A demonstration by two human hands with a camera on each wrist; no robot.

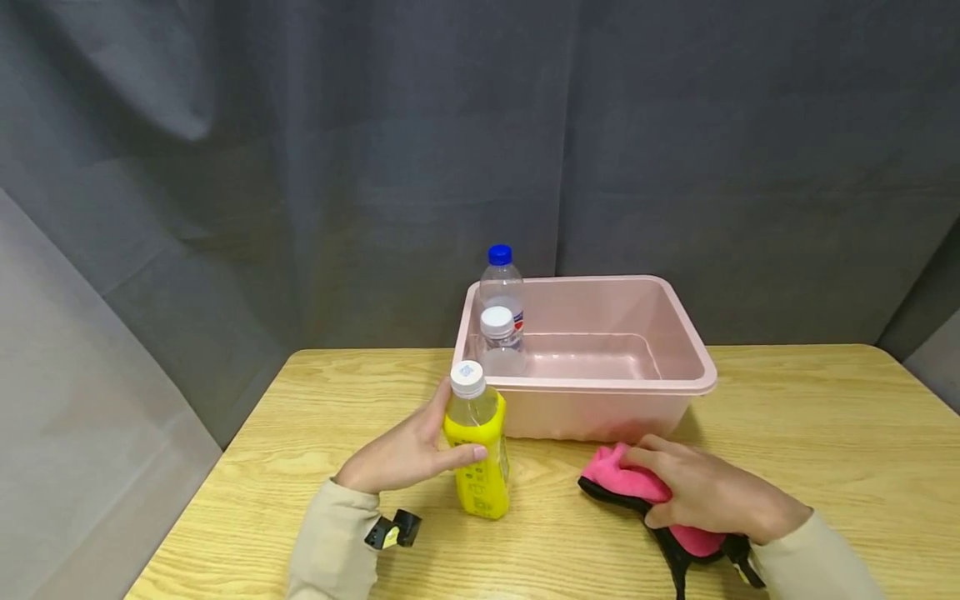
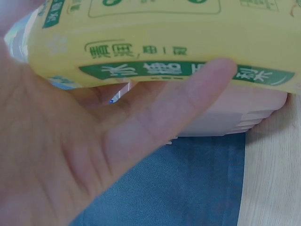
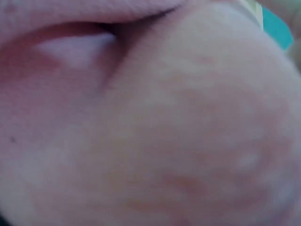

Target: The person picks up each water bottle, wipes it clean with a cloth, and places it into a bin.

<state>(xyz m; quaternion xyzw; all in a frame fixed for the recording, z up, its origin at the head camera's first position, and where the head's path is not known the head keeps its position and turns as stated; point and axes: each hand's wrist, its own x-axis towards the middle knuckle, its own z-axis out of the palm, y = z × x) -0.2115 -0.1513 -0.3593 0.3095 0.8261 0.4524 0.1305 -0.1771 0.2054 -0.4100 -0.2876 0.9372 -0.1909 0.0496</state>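
With its thumb across the front, my left hand (image 1: 405, 454) grips a plastic bottle (image 1: 480, 475) with a white cap and a yellow sleeve label. The bottle stands nearly upright before the tub's left front corner. In the left wrist view, the thumb lies over the green band on the bottle's label (image 2: 141, 49). At the right, my right hand (image 1: 708, 487) holds a soft pink cloth item (image 1: 618, 477) with black trim and a black strap, low over the table. The right wrist view is filled by blurred skin and pink fabric (image 3: 42, 108); I cannot tell the item's kind.
A pink plastic tub (image 1: 592, 385) stands behind both hands on the wood-grain table (image 1: 315, 417). Inside its left end are a clear bottle with a blue cap (image 1: 500, 287) and a clear bottle with a white cap (image 1: 502, 360). A dark curtain (image 1: 390, 167) hangs behind the table.
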